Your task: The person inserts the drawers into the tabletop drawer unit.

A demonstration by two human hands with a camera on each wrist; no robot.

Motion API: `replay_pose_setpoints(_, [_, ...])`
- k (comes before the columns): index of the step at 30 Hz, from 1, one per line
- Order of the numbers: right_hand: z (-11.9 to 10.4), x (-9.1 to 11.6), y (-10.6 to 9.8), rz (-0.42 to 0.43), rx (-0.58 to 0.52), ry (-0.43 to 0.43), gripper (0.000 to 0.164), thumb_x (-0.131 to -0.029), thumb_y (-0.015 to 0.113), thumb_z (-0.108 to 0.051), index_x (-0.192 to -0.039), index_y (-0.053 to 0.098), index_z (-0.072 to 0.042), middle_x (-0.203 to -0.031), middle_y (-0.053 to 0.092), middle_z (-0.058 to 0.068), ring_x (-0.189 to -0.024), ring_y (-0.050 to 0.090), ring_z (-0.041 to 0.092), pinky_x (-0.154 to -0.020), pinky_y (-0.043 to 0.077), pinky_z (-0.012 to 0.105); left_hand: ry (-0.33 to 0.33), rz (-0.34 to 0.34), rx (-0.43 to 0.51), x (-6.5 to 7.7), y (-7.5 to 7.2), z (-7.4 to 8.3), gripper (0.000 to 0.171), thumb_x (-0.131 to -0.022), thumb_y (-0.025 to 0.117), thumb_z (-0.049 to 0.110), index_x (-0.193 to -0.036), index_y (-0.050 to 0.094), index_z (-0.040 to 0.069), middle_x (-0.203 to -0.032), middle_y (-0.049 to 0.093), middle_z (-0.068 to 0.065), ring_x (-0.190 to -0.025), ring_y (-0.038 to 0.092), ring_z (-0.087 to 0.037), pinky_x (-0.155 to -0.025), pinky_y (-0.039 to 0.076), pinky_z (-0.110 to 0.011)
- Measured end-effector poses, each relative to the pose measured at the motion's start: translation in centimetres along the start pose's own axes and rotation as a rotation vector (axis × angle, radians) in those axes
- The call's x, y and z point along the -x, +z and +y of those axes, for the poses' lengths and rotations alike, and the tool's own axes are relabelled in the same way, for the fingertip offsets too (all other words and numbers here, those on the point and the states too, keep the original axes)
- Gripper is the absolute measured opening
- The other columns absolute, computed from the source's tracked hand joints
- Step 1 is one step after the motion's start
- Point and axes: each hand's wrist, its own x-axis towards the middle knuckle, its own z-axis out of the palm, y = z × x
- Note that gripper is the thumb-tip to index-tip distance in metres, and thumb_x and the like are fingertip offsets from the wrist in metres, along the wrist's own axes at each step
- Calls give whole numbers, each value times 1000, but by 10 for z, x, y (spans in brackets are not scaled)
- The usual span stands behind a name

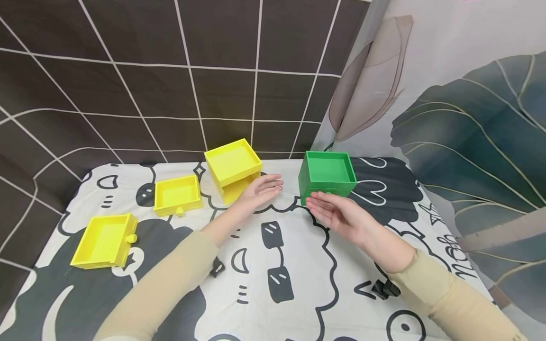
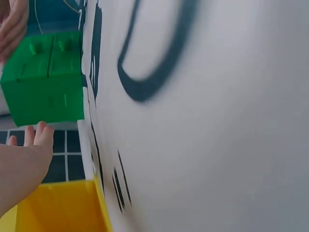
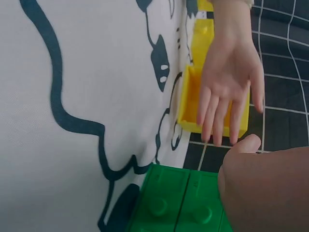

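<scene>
My left hand (image 1: 260, 192) reaches in front of the yellow cabinet shell (image 1: 233, 163), its fingers extended toward the right and holding nothing. The shell has an open front, partly hidden by that hand. In the right wrist view the left hand's palm (image 3: 224, 92) shows bare. My right hand (image 1: 334, 215) is at the front of the small green cabinet (image 1: 328, 168), fingers nearly straight, fingertips overlapping its lower front edge. Two closed drawer fronts with round knobs show on the green cabinet (image 2: 53, 72) in the left wrist view.
Two yellow drawers with knobs lie out on the patterned cloth (image 1: 307, 293): one drawer (image 1: 177, 195) beside the shell, another drawer (image 1: 104, 240) farther left. Small black objects (image 1: 386, 289) lie near the forearms. A dark grid-patterned curtain (image 1: 141, 85) hangs behind.
</scene>
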Motion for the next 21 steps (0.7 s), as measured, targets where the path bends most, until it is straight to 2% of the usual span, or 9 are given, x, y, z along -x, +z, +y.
replay_pose_setpoints(6, [-5, -6, 10, 1, 60, -2, 17, -112, 48, -8, -121, 63, -4, -109, 77, 4, -105, 75, 11, -95, 63, 22, 3, 6, -16, 32, -22, 2, 54, -108, 58, 10, -159, 41, 3, -161, 49, -23, -149, 52, -35, -123, 45, -27])
replay_pose_setpoints(9, [-6, -11, 16, 2, 95, -7, 24, -112, 48, -7, -134, 55, 0, -108, 78, 3, -105, 76, 10, -95, 63, 22, 11, 12, 7, 47, -33, 2, 55, -108, 56, 7, -159, 39, 0, -161, 47, -27, -146, 57, -31, -117, 49, -20])
replay_pose_setpoints(11, [-6, -16, 18, 6, 109, -21, 26, -112, 48, -6, -136, 55, 1, -107, 79, 3, -104, 76, 10, -94, 63, 22, 17, 18, 26, 56, -39, 3, 55, -108, 55, 5, -160, 37, -3, -161, 44, -31, -142, 61, -25, -115, 50, -19])
replay_pose_setpoints(15, [-6, -25, 23, 6, 127, -50, 23, -111, 47, -4, -129, 61, 0, -106, 79, 3, -102, 77, 10, -94, 63, 21, 5, 52, 24, 73, -52, 5, 55, -109, 53, 5, -159, 35, -5, -161, 43, -34, -132, 67, -10, -115, 49, -19])
replay_pose_setpoints(18, [-5, -29, 27, -2, 121, -53, 24, -111, 47, -4, -123, 67, -2, -106, 80, 3, -102, 77, 12, -94, 64, 22, -22, 74, 3, 86, -60, 7, 56, -109, 54, 8, -160, 35, -4, -162, 43, -32, -130, 67, -6, -116, 48, -22])
replay_pose_setpoints(21, [-4, -31, 35, -6, 117, -55, 26, -111, 48, -4, -128, 67, -2, -107, 80, 3, -103, 77, 13, -94, 64, 23, -48, 85, 10, 99, -67, 8, 58, -110, 57, 11, -161, 33, -3, -163, 42, -30, -130, 66, -4, -117, 48, -24])
